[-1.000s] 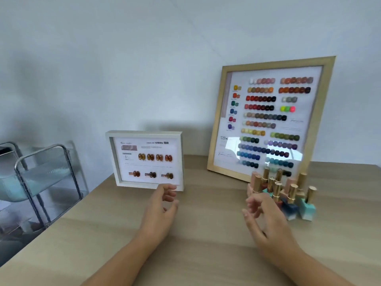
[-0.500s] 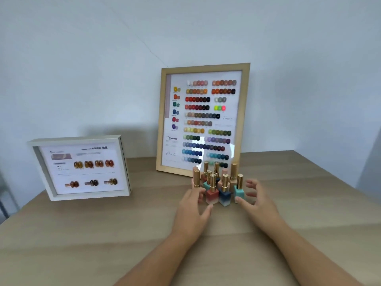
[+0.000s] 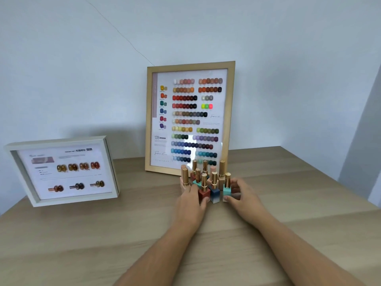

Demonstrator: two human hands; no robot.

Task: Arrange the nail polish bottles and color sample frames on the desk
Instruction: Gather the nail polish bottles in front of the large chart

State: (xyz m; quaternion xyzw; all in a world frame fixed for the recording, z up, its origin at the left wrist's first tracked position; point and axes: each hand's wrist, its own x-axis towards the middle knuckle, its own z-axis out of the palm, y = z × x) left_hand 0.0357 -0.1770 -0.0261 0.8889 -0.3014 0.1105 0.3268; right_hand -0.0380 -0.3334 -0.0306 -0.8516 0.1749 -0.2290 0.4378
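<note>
This looks like a nail-salon work station or a manicure display counter. A tall light-wood picture frame (image 3: 148, 120) leans against the plain pale wall (image 3: 82, 79), with rows of glossy colour swatches behind its glass and "128" printed on the chart. Beside it stands a small white box frame (image 3: 57, 142) of amber sample tips. Gold-capped nail polish bottles (image 3: 204, 182) stand clustered on the light wood-grain desk (image 3: 103, 234).
</note>
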